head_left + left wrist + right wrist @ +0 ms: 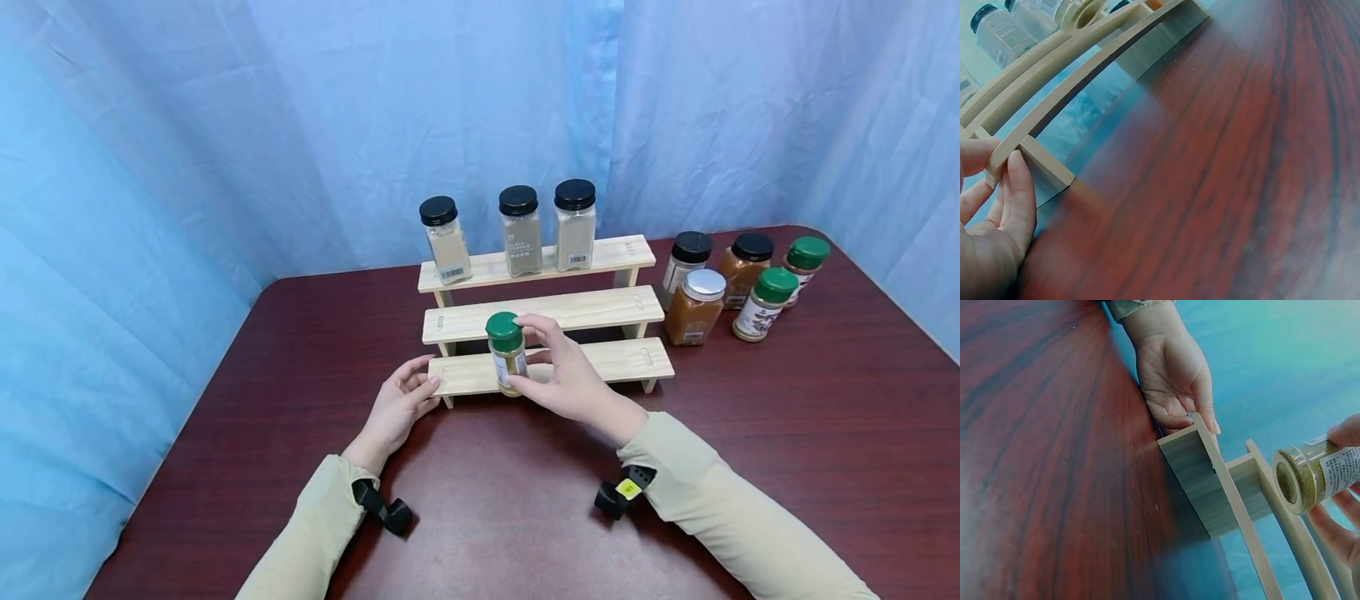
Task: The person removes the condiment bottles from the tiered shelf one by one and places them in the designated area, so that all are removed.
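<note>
A three-tier wooden spice rack (622,360) stands on the table in the head view. My left hand (393,414) pinches the left end of its lowest tier, thumb above and fingers beneath, as the left wrist view also shows on the rack (1047,115). In my right hand (573,379) is a small spice jar (506,363) with a green cap, held upright between thumb and fingers in front of the lowest tier. Its round base shows off the wood in the right wrist view, where the jar (1310,475) holds greenish-brown powder behind a printed label.
Along the top tier stand three black-capped jars, a left one (448,246), a middle one (522,237) and a right one (575,233). Right of the rack several more jars cluster, among them a silver-capped orange jar (693,317) and a green-capped jar (757,317). Blue curtains (450,100) hang behind.
</note>
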Demonstrator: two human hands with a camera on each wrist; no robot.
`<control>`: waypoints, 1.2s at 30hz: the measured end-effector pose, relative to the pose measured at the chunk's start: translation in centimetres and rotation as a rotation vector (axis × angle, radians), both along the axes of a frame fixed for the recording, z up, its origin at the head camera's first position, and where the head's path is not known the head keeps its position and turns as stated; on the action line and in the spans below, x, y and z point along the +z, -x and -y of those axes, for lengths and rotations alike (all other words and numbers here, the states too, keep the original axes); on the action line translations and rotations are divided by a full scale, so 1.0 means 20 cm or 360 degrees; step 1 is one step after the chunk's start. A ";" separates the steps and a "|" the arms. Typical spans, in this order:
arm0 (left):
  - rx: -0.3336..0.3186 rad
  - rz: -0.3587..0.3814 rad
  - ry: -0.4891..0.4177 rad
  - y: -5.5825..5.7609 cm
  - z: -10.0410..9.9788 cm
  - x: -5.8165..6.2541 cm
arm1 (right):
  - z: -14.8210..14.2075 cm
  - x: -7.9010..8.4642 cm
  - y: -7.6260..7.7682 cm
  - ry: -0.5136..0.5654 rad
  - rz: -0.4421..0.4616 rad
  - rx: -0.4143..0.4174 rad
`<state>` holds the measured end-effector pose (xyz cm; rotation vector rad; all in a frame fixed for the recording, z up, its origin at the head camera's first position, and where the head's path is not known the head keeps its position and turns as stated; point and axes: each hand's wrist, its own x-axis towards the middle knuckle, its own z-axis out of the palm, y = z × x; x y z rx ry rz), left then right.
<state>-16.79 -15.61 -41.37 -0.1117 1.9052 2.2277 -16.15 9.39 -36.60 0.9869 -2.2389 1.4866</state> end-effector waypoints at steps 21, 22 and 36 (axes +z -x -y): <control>-0.0080 -0.0183 -0.0119 -0.02 0.02 -0.02 | -0.19 -0.02 -0.09 -0.0041 0.0053 -0.0086; -0.0048 -0.0130 -0.0072 -0.02 0.01 -0.02 | -0.21 -0.02 -0.09 -0.0047 0.0059 -0.0092; 0.0001 0.0010 -0.0020 -0.01 0.00 0.01 | -0.44 0.00 -0.12 -0.0184 0.0253 -0.0241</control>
